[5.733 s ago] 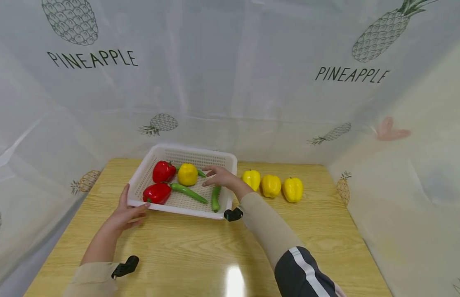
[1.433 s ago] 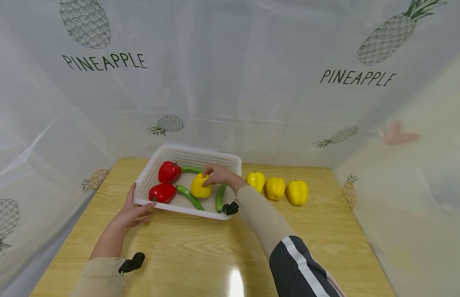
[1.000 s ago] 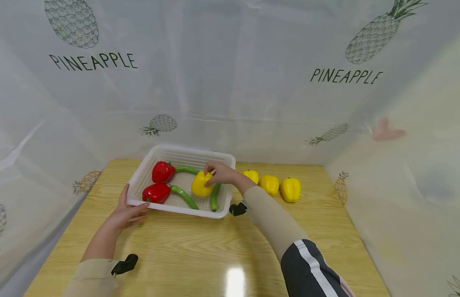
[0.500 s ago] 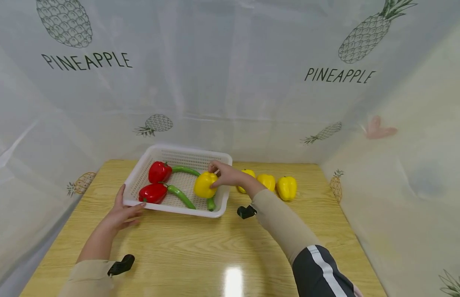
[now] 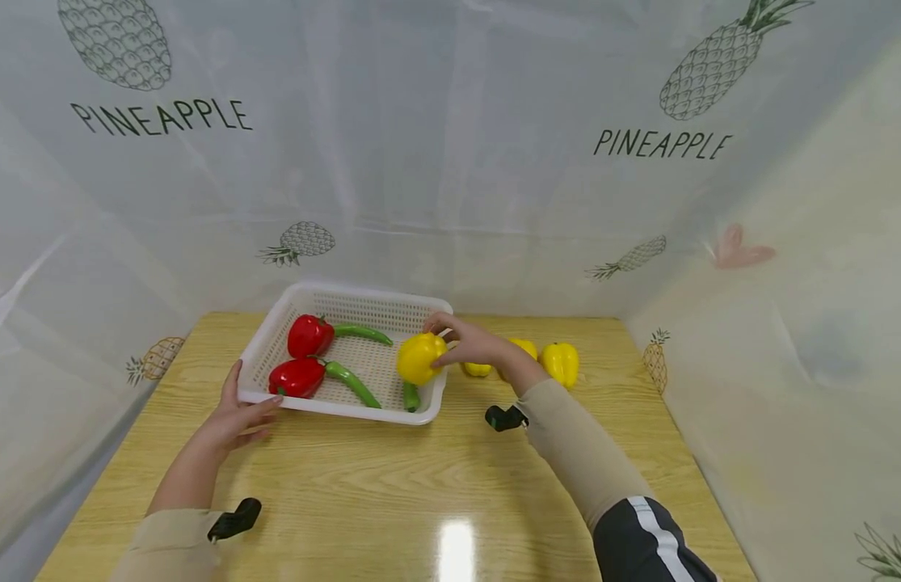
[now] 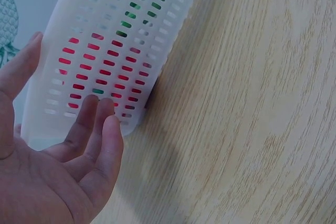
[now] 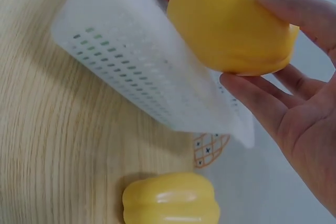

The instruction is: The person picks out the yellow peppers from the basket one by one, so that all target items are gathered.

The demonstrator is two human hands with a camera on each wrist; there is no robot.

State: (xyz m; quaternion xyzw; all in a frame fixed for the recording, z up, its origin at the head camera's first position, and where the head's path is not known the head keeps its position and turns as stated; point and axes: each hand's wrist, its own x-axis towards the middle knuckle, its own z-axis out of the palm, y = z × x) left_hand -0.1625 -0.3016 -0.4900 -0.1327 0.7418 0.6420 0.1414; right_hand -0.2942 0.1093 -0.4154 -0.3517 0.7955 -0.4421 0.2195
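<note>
My right hand (image 5: 473, 341) grips a yellow bell pepper (image 5: 419, 358) between thumb and fingers. It is held up over the right side of a white plastic basket (image 5: 334, 410), near the rim, as the right wrist view also shows. Two red bell peppers (image 5: 309, 336) lie at the basket's left, with green chili peppers (image 5: 354, 382) beside them. One chili (image 5: 410, 396) is partly hidden below the held pepper. At the front left corner of the basket rests my left hand (image 5: 228, 422), thumb along the left side, relaxed fingers (image 6: 111, 135) by the perforated wall.
Yellow bell peppers stand on the wooden table (image 5: 363, 485) right of the basket, the rightmost one (image 5: 561, 364) in plain sight, the others partly behind my right hand and wrist. A pineapple-print plastic sheet (image 5: 392, 162) hangs behind the table and at its sides.
My right hand took hold of the yellow bell pepper in the basket, raised it and carried it right toward the rim. My left hand stayed at the basket corner.
</note>
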